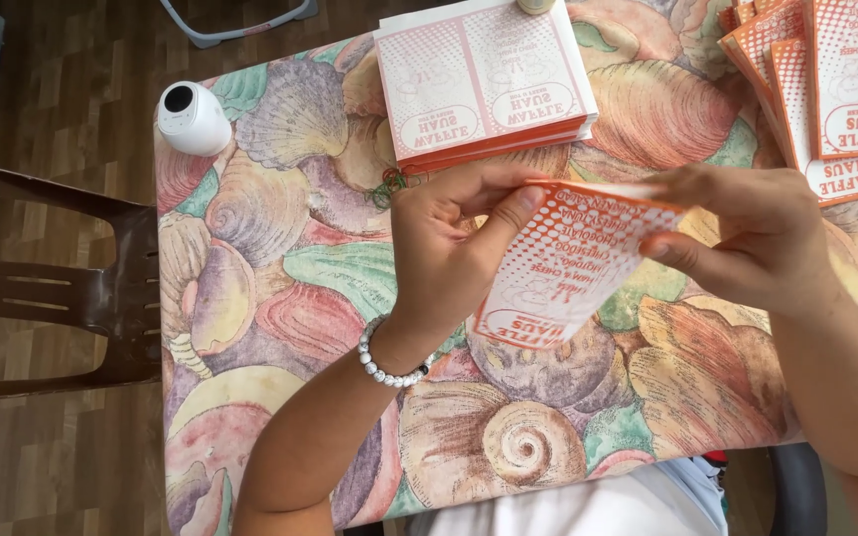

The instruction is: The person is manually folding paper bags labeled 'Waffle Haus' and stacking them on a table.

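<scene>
My left hand point(449, 243) and my right hand point(747, 233) both grip one orange-and-white printed paper sleeve point(568, 263), held tilted above the table. The left thumb and fingers pinch its upper left corner; the right fingers hold its upper right edge. A white bead bracelet point(389, 367) circles my left wrist. A stack of the same folded sleeves point(484, 79) lies flat just beyond my left hand. More flat orange sleeves point(826, 89) fan out at the far right, past my right hand.
The table carries a seashell-patterned cloth point(280, 268). A small white round camera-like device point(191, 117) stands at its far left corner. A brown plastic chair point(62, 288) stands left of the table on a wooden floor.
</scene>
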